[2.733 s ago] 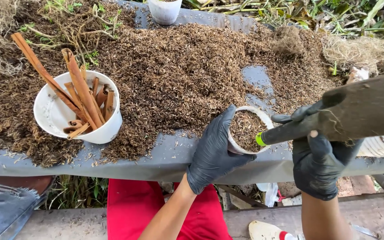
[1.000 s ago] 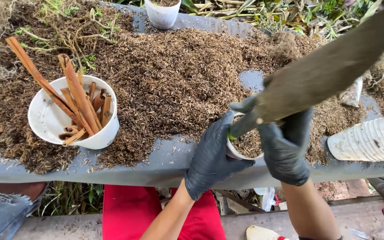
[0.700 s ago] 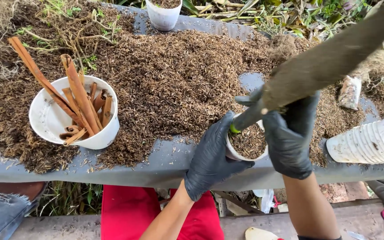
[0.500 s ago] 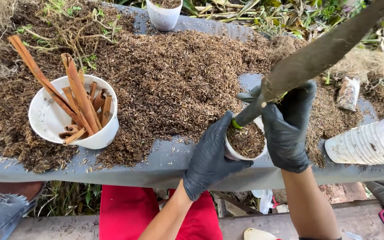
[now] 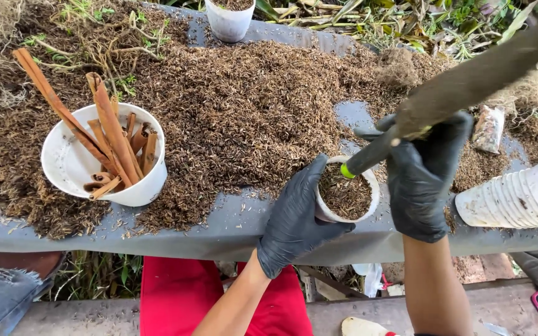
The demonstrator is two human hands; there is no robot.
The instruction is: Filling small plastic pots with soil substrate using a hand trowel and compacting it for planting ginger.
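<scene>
The left hand [image 5: 297,227], in a black glove, wraps around a small white cup [image 5: 347,198] of brown mulch at the near edge of the surface [image 5: 219,227], while the right hand [image 5: 424,171] grips a long knife [image 5: 468,84] just above it. The knife has swung up from lying level to a steep slant, its green-capped handle end now at the cup's rim, seemingly tamping. The blade tip runs out of view; a bowl [image 5: 104,165] of bark sticks sits well left.

Garden potting bench [image 5: 231,230] heaped with brown mulch [image 5: 244,112].

Cup stack [image 5: 518,199] perhaps crowding right
</scene>
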